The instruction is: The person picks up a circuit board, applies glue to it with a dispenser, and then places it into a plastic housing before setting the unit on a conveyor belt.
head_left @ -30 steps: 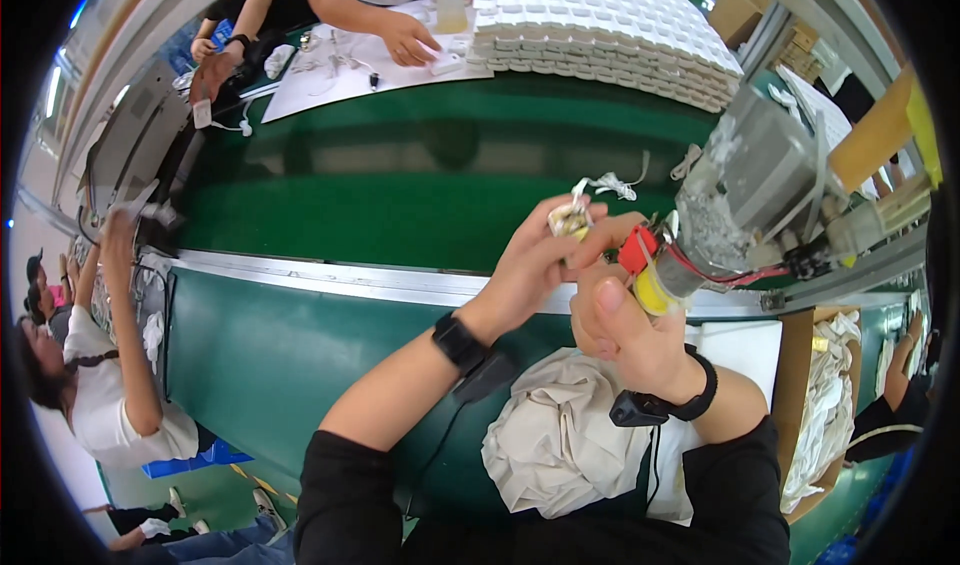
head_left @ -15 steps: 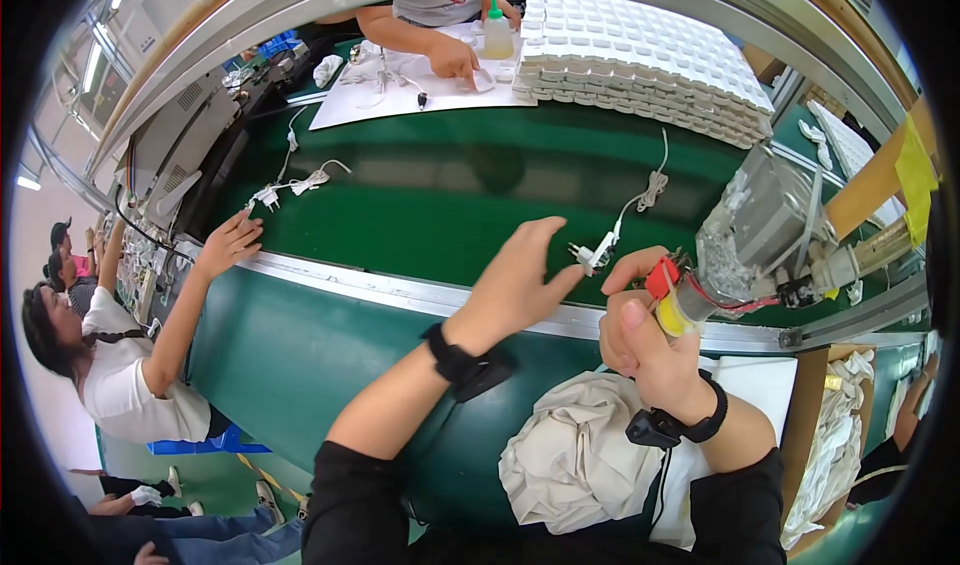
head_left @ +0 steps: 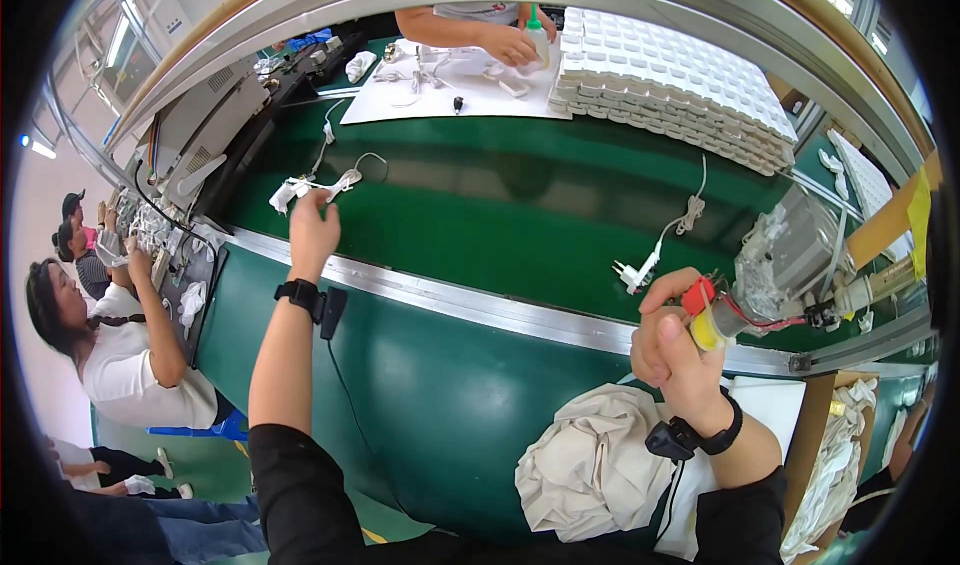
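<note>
The white cord bundle (head_left: 318,185) at upper left of the frame looks light and floppy, its thin wire likely to trail and snag, so the firmer bunched middle seems the best place to take it rather than a loose loop. It lies on the green counter (head_left: 480,225), small, white, with a wire curling off to the right. The left hand (head_left: 314,233) reaches onto it, grip loosely spread. The right hand (head_left: 672,350), at lower right, pinches a red-and-yellow tool (head_left: 702,315) tight.
</note>
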Action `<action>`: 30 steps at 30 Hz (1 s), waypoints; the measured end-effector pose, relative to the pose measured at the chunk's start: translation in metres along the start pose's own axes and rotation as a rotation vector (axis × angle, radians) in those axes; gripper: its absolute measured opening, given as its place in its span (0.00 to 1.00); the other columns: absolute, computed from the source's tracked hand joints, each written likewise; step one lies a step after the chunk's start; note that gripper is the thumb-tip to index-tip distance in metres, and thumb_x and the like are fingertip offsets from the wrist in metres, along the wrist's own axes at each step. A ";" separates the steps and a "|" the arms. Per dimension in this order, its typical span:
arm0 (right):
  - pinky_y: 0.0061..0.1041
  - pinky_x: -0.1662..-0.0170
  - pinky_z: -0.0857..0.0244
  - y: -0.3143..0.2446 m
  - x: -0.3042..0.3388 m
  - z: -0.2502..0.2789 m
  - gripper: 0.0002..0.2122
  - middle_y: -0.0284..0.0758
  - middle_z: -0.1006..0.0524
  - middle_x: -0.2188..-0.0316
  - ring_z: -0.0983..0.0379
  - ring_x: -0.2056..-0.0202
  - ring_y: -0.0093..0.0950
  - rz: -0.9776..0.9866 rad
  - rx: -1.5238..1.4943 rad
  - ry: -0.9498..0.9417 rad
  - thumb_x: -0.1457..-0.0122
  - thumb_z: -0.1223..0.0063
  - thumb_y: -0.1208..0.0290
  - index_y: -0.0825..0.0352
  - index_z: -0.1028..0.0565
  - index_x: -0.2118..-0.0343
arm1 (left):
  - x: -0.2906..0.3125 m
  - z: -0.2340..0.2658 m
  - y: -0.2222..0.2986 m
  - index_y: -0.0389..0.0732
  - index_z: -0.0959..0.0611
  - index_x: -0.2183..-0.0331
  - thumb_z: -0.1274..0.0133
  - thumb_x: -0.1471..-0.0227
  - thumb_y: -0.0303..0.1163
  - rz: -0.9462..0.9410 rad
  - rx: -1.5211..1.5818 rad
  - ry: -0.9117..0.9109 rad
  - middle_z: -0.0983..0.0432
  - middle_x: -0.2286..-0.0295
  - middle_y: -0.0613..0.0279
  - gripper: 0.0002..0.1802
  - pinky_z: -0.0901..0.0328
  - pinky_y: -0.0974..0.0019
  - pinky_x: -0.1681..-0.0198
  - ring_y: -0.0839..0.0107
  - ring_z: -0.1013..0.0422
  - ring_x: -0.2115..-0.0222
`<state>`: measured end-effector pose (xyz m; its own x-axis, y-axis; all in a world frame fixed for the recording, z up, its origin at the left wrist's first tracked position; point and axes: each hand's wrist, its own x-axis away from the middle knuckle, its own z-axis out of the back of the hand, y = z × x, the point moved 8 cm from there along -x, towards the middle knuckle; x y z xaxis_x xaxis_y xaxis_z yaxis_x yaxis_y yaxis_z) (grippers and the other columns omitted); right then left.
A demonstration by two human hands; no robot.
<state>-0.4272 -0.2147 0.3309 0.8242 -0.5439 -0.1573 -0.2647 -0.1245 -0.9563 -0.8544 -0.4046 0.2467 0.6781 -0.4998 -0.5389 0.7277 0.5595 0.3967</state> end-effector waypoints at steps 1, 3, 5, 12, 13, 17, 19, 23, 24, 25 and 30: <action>0.15 0.87 0.56 -0.004 0.002 0.001 0.14 0.25 0.43 0.89 0.51 0.90 0.13 0.014 -0.011 0.007 0.41 0.55 0.63 0.69 0.41 0.64 | -0.005 0.003 -0.015 0.35 0.25 0.64 0.49 0.54 0.27 -0.003 0.002 0.012 0.25 0.69 0.51 0.12 0.34 0.60 0.62 0.58 0.28 0.67; 0.15 0.85 0.55 -0.003 0.002 0.003 0.11 0.24 0.43 0.88 0.50 0.88 0.12 0.027 -0.034 0.026 0.40 0.56 0.67 0.70 0.41 0.63 | -0.013 0.015 -0.042 0.34 0.27 0.61 0.49 0.55 0.28 -0.010 -0.253 0.196 0.26 0.69 0.48 0.16 0.35 0.56 0.60 0.53 0.29 0.66; 0.15 0.86 0.56 -0.001 0.002 0.002 0.13 0.24 0.43 0.89 0.51 0.89 0.13 0.033 -0.022 0.019 0.40 0.56 0.65 0.69 0.41 0.64 | -0.017 0.020 -0.081 0.33 0.28 0.60 0.49 0.56 0.29 -0.011 -0.387 0.299 0.26 0.68 0.47 0.18 0.36 0.54 0.59 0.50 0.30 0.66; 0.15 0.88 0.57 0.001 0.001 0.005 0.15 0.25 0.44 0.91 0.53 0.91 0.13 0.037 -0.004 0.028 0.41 0.54 0.60 0.67 0.42 0.65 | -0.025 0.006 -0.216 0.35 0.24 0.61 0.46 0.56 0.44 0.583 -0.279 -0.012 0.25 0.65 0.46 0.25 0.35 0.59 0.57 0.51 0.28 0.63; 0.15 0.89 0.57 0.000 0.001 0.005 0.15 0.25 0.44 0.91 0.53 0.91 0.13 0.042 0.002 0.029 0.41 0.54 0.60 0.67 0.42 0.65 | -0.026 0.004 -0.217 0.36 0.22 0.64 0.46 0.56 0.45 0.597 -0.241 -0.102 0.24 0.65 0.47 0.23 0.35 0.59 0.57 0.53 0.28 0.63; 0.15 0.89 0.57 -0.001 0.002 0.006 0.15 0.25 0.44 0.90 0.52 0.91 0.14 0.050 0.003 0.032 0.41 0.54 0.60 0.66 0.42 0.65 | -0.030 0.000 -0.207 0.38 0.18 0.72 0.45 0.58 0.47 0.610 -0.169 -0.144 0.22 0.68 0.51 0.20 0.34 0.60 0.58 0.56 0.26 0.65; 0.15 0.88 0.57 -0.002 0.001 0.004 0.15 0.25 0.44 0.90 0.52 0.91 0.14 0.057 -0.009 0.021 0.41 0.54 0.60 0.67 0.41 0.65 | -0.030 0.007 -0.196 0.39 0.17 0.75 0.45 0.58 0.48 0.609 -0.156 -0.113 0.22 0.70 0.53 0.20 0.34 0.60 0.58 0.56 0.26 0.66; 0.15 0.88 0.56 -0.002 0.001 0.004 0.14 0.26 0.43 0.90 0.51 0.91 0.14 0.040 -0.012 0.035 0.41 0.54 0.61 0.67 0.41 0.65 | -0.029 0.012 -0.162 0.36 0.20 0.74 0.45 0.55 0.45 0.595 -0.258 -0.009 0.22 0.72 0.52 0.19 0.32 0.63 0.63 0.61 0.25 0.68; 0.15 0.88 0.56 -0.003 0.001 0.005 0.14 0.26 0.43 0.90 0.51 0.91 0.14 0.044 -0.012 0.040 0.41 0.54 0.61 0.67 0.41 0.65 | -0.031 0.013 -0.156 0.35 0.22 0.73 0.47 0.54 0.42 0.630 -0.055 0.054 0.23 0.73 0.53 0.17 0.32 0.65 0.65 0.62 0.25 0.68; 0.15 0.88 0.56 -0.002 0.001 0.005 0.14 0.26 0.43 0.90 0.51 0.90 0.14 0.044 0.000 0.036 0.41 0.54 0.61 0.67 0.41 0.65 | -0.034 0.014 -0.147 0.35 0.24 0.73 0.48 0.52 0.40 0.658 0.149 0.114 0.23 0.74 0.53 0.16 0.31 0.66 0.66 0.64 0.25 0.69; 0.15 0.85 0.54 -0.001 0.004 0.009 0.12 0.25 0.41 0.88 0.49 0.89 0.13 0.003 -0.015 0.048 0.41 0.54 0.66 0.69 0.40 0.64 | -0.079 0.001 -0.043 0.33 0.35 0.69 0.53 0.47 0.30 0.493 0.754 0.078 0.26 0.71 0.52 0.10 0.29 0.70 0.70 0.66 0.25 0.71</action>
<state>-0.4189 -0.2088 0.3292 0.7986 -0.5835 -0.1476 -0.2748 -0.1353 -0.9519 -0.9389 -0.3900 0.2733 0.9419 -0.2567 -0.2166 0.2496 0.1033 0.9628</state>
